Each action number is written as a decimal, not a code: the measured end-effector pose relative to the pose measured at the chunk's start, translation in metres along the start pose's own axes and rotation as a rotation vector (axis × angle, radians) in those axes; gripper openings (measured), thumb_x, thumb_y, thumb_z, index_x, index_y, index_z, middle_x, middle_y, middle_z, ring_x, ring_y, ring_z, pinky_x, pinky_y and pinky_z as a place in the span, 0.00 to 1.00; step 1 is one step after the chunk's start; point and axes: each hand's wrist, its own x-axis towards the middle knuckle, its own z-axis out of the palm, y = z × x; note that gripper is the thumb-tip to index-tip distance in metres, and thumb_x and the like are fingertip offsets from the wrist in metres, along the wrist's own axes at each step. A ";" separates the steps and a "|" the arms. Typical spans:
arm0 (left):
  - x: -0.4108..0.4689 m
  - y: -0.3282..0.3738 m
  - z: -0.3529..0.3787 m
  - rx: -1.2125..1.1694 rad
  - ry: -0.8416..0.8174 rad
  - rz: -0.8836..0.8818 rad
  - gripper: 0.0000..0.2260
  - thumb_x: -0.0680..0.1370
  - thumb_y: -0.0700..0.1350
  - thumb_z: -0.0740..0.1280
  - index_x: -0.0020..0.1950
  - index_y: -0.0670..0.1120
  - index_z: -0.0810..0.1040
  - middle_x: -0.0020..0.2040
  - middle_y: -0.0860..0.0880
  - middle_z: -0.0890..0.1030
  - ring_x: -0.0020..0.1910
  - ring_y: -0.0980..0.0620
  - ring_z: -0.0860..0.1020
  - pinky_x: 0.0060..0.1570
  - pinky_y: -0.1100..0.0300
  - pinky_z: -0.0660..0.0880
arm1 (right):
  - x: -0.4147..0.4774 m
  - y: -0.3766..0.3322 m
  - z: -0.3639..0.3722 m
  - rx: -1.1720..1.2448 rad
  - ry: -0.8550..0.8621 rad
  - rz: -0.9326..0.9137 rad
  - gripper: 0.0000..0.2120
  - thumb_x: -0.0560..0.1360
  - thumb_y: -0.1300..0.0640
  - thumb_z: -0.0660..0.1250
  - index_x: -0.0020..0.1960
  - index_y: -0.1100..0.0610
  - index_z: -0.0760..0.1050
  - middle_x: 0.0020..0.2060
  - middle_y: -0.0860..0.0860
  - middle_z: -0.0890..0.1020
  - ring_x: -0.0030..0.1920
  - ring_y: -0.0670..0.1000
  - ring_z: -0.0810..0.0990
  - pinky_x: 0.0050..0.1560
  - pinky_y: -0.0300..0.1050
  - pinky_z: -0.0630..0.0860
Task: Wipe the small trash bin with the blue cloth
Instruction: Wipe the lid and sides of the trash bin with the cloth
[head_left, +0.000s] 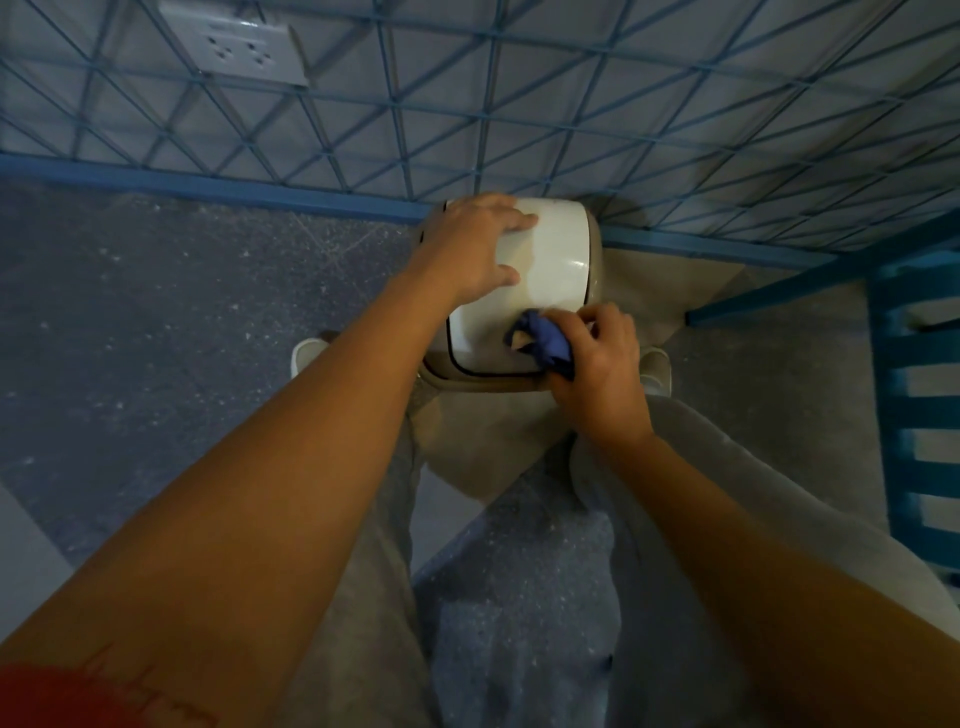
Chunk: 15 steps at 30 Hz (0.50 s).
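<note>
The small trash bin (550, 260) has a white domed lid and a beige body, and stands on the floor against the wall, in the middle of the view. My left hand (472, 249) lies flat on the lid's left side with its fingers spread over the top. My right hand (602, 369) is closed around the bunched blue cloth (545, 345), which presses on the lid's near right edge. Most of the bin's body is hidden under the lid and my arms.
A wall (519, 104) with a blue triangle pattern and a blue skirting stands right behind the bin. A white socket (236, 44) sits upper left on it. A blue slatted chair (919, 395) stands at the right. My shoes (306, 353) flank the bin on the grey floor.
</note>
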 end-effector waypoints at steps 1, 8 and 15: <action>0.000 0.000 0.000 -0.004 0.001 -0.001 0.29 0.72 0.44 0.71 0.71 0.52 0.67 0.74 0.51 0.62 0.73 0.48 0.59 0.72 0.55 0.55 | -0.001 0.002 0.001 -0.012 0.006 0.014 0.18 0.63 0.63 0.71 0.53 0.59 0.77 0.41 0.62 0.76 0.39 0.62 0.75 0.37 0.49 0.72; 0.001 -0.002 0.001 -0.003 0.009 0.003 0.29 0.72 0.45 0.71 0.71 0.53 0.67 0.74 0.50 0.62 0.72 0.48 0.59 0.72 0.54 0.55 | -0.018 0.008 0.010 -0.170 -0.155 0.014 0.14 0.61 0.62 0.75 0.46 0.56 0.80 0.39 0.59 0.76 0.38 0.61 0.76 0.35 0.49 0.71; 0.003 -0.004 0.003 -0.009 0.006 0.014 0.29 0.71 0.44 0.72 0.70 0.52 0.67 0.74 0.49 0.63 0.72 0.47 0.60 0.72 0.54 0.54 | 0.002 0.003 -0.014 -0.146 -0.010 0.104 0.18 0.63 0.63 0.73 0.52 0.60 0.79 0.41 0.62 0.76 0.40 0.63 0.75 0.38 0.51 0.72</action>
